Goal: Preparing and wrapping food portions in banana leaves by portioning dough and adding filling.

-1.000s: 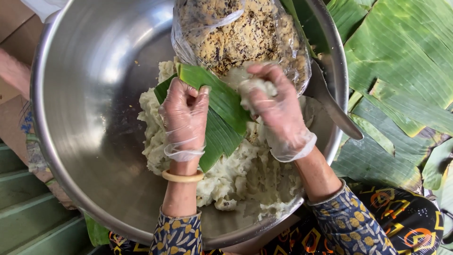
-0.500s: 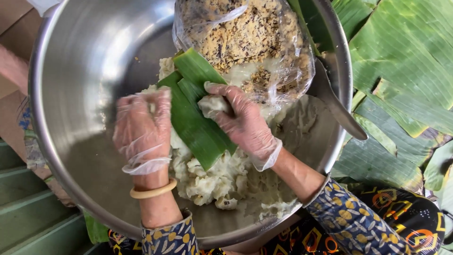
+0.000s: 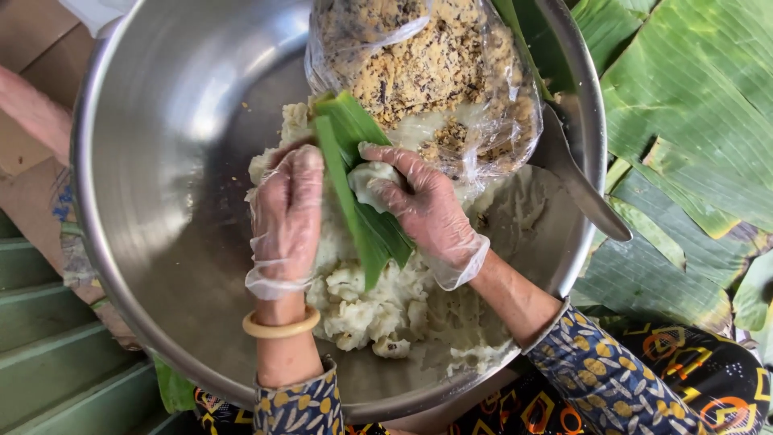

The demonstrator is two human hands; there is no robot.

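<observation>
**Two gloved hands fold a leaf over dough in a steel bowl**

Standing over the person's shoulder, I see a big steel bowl with a heap of pale, lumpy dough at its middle and lower part. Both hands wear thin clear gloves. The left hand lies palm-down on the dough, its fingers held flat and together against the left edge of a folded green leaf; it presses rather than grips, and I cannot tell whether anything sits under the palm. A cream bangle rings that wrist. The right hand comes in from the other side, its fingers curled round a small white lump of dough and pinching it against the leaf. The leaf stands tilted between the two hands, its upper end pointing toward the far rim and its lower end over the dough heap.

Behind the hands, leaning inside the bowl, is a clear plastic bag of crumbly yellow-brown filling. A metal spoon rests on the bowl's right wall. Outside the bowl to the right lie broad banana leaves. Patterned sleeves cover both forearms.
</observation>
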